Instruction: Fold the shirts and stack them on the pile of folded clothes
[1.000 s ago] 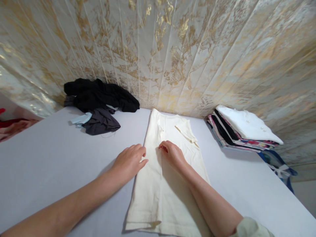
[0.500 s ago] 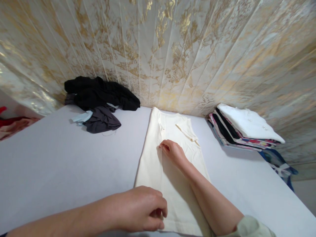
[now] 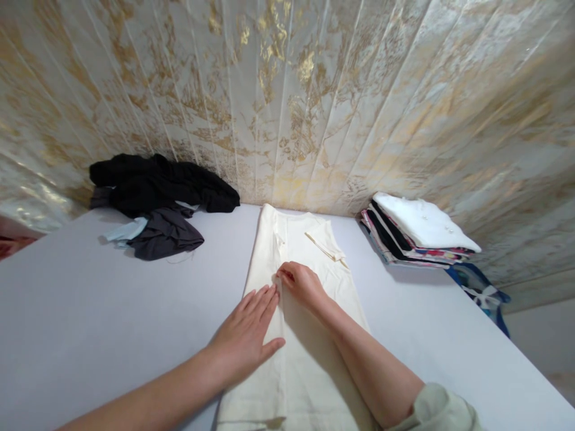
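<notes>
10 o'clock from centre: black garment, pale-blue cloth and charcoal cloth, crumpled on the white table, likely set back for room; centre: left hand spread wide, palm down on cream short-sleeved shirt, probably to keep its folded-over panel flat; right hand narrowed, pinching the panel's edge, presumably steadying it; 2 o'clock: folded-clothes stack, squared perhaps for tidiness; count: three crumpled pieces, two hands, one shirt, one stack, layers uncountable

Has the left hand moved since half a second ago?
Yes. Judged against the cream shirt, the left hand has moved forward, up beside the right hand.
</notes>
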